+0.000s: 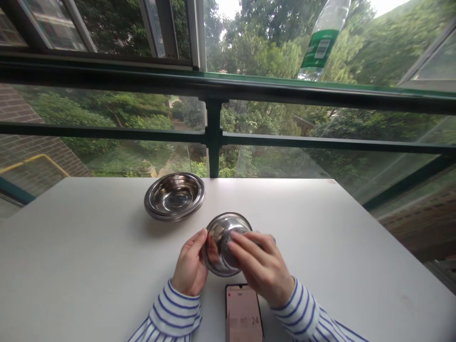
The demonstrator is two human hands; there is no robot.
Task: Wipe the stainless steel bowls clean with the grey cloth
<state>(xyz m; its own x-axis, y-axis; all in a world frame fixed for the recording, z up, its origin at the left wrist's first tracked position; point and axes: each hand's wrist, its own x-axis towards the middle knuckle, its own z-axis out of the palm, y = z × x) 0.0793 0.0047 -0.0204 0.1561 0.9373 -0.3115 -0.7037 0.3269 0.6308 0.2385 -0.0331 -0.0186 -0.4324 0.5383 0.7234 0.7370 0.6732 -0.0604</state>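
Observation:
A shiny stainless steel bowl [217, 259] is tilted above the white table, its rounded outside and base turned toward me. My left hand [192, 263] grips the rim on the left side, thumb at the edge and fingers behind. My right hand [261, 266] lies over the base, its fingers close together, slightly bent and a little blurred. A small greyish edge [272, 238] peeks out behind the right hand's knuckles; what it belongs to is hidden. Beyond the left hand, a stack of wide-rimmed steel bowls [174, 197] sits upright on the table.
A phone [243, 308] showing a partly blurred timer lies below the bowl, between my forearms. The white table [89, 256] ends at a dark green railing [213, 123] with glass and trees behind. A clear bottle with a green label [320, 45] stands on the top rail.

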